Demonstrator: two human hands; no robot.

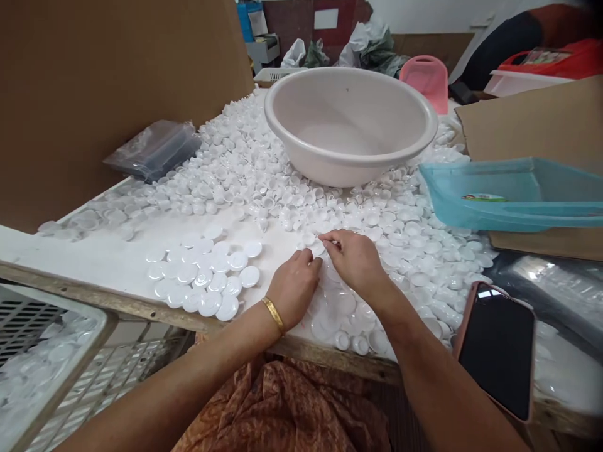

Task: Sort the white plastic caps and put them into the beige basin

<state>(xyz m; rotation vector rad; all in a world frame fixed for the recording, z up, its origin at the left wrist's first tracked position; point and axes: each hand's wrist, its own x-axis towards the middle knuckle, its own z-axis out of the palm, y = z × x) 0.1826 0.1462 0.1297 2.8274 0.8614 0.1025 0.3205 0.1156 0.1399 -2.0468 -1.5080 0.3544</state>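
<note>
Many white pieces (pixel 261 166), left hand (pixel 296 285) curled, right hand (pixel 354 258) — perhaps pinching one

a white wall (pixel 424 16) stands behind the wood-edged table (pixel 94 263).

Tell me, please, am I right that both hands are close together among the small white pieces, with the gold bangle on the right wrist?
Not quite: the head view shows the gold bangle on the left wrist, not the right. The left hand and right hand are close together among the small white pieces.
</note>
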